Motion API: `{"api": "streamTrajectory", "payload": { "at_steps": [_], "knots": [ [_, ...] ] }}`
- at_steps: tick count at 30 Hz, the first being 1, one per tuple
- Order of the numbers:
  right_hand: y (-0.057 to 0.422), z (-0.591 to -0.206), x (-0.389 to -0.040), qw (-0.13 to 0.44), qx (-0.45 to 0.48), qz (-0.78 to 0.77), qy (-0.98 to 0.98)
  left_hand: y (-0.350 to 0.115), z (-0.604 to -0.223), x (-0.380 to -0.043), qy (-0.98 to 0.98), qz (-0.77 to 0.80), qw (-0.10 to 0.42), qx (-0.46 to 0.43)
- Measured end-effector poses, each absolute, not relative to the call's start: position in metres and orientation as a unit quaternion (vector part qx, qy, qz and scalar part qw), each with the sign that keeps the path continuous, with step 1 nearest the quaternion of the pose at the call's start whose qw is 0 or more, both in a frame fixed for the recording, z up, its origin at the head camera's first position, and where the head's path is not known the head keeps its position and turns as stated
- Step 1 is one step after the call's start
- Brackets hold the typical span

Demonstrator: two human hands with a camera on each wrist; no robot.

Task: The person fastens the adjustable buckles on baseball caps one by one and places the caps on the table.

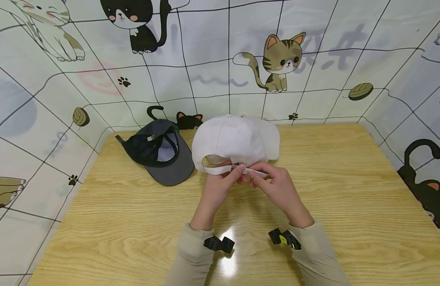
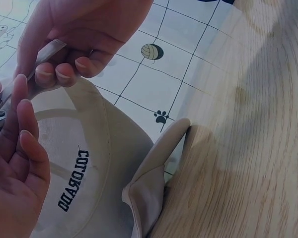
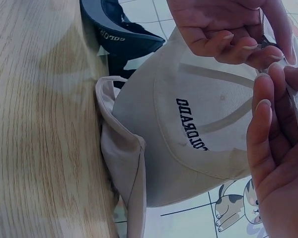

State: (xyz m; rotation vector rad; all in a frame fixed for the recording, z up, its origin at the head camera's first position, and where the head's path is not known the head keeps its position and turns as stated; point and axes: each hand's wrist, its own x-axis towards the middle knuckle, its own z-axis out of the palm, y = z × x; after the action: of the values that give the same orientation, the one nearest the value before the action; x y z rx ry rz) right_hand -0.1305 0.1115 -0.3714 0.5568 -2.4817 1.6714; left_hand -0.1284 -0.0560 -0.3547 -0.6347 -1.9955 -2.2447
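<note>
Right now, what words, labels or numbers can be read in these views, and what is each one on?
"COLORADO": dark stitched letters on the white cap, clear in both wrist views; the left hand and right hand pinch its back strap.
"COLO...": pale letters on the dark cap, cut off in the right wrist view.
Small tag inside the dark cap: too small to read.

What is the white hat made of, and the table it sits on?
The white cap looks like matte woven cloth, probably cotton: it creases softly and shows stitched seams. The table looks like pale wood or wood-look laminate, with grain lines and a glossy glare spot.
</note>
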Motion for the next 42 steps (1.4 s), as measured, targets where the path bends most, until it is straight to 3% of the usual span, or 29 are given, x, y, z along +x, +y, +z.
{"api": "streamTrajectory", "payload": {
  "at_steps": [24, 42],
  "knots": [
    [0.113, -0.372, -0.131, 0.055, 0.182, 0.546, -0.816, -0.055, -0.355, -0.129, -0.639, -0.735, 0.041, -0.221],
    [0.11, -0.364, -0.128, 0.037, 0.191, 0.559, -0.806, -0.058, -0.378, -0.138, -0.631, -0.757, -0.024, -0.167]
  ]
}}
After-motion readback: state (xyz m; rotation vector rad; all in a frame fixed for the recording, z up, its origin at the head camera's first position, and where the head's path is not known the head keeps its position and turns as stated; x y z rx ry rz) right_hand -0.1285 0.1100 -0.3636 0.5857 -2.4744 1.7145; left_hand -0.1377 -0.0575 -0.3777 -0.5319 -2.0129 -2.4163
